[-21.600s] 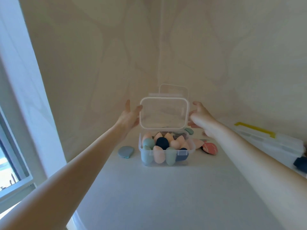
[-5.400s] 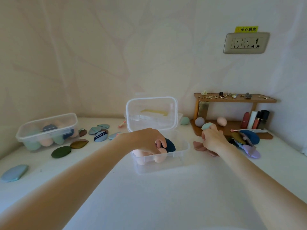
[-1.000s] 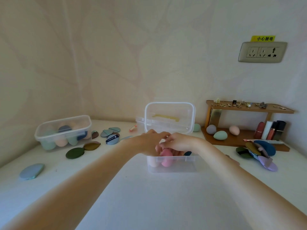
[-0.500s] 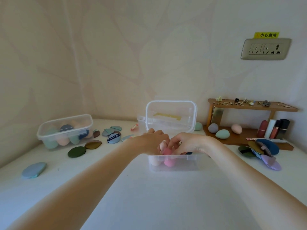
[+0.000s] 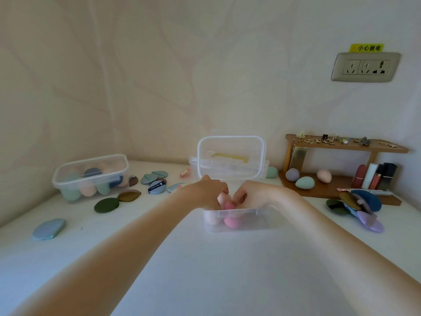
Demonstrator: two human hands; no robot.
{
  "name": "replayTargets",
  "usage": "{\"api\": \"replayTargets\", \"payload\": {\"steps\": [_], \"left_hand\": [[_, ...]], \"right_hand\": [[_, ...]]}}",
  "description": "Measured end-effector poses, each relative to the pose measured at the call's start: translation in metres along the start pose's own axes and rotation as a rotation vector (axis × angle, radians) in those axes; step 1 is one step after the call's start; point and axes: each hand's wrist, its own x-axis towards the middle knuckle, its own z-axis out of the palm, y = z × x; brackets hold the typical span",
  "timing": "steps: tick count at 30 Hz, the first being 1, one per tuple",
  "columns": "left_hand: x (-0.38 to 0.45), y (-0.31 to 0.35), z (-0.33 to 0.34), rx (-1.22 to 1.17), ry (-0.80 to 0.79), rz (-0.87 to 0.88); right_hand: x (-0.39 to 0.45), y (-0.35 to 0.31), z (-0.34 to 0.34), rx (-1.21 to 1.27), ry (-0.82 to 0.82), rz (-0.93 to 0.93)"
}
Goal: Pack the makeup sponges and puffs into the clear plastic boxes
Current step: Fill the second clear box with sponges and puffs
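Open clear plastic box (image 5: 237, 221) set square in front on the white tabletop (image 5: 205, 270), hinged clear lid (image 5: 231, 156) stood upright at the back, probably so both hands can reach in from the near side. Left of that box, well apart: closed clear plastic box full of sponges (image 5: 91, 176), apparently already packed. Right of the open box, against the wall: small wooden two-tier shelf (image 5: 341, 169) holding grey, mint and peach egg-shaped sponges (image 5: 304, 182) on its lower board, not yet packed. Just in front of the shelf: fanned pile of flat puffs in navy, olive and lilac (image 5: 357, 207). Between the two boxes: scattered flat puffs in green, brown and blue-grey (image 5: 127, 196); further left, alone, a blue-grey oval puff (image 5: 49, 229).

Above the open box's near-left corner: left hand (image 5: 208, 193) and right hand (image 5: 255, 193), knuckles close together, fingers curled down round a pale pink sponge (image 5: 222, 198) and a bright pink sponge (image 5: 229, 205), seemingly pressing them upright beside those already inside. Exactly which fingers pinch which sponge: cannot tell.

In the way: only the raised lid behind the hands, and the box's own near wall.
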Motion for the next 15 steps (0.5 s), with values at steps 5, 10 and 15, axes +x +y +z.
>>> {"api": "replayTargets", "payload": {"steps": [5,10,15], "left_hand": [[-0.002,0.0,0.0,-0.064,0.019,-0.002],[0.0,-0.002,0.004,-0.081,0.08,0.018],[-0.003,-0.007,0.003,-0.286,0.206,0.1]], "right_hand": [[0.006,-0.008,0.009,-0.044,0.079,0.027],[0.008,-0.003,0.012,0.049,0.127,0.015],[0.007,-0.004,0.009,-0.012,0.091,-0.005]]}}
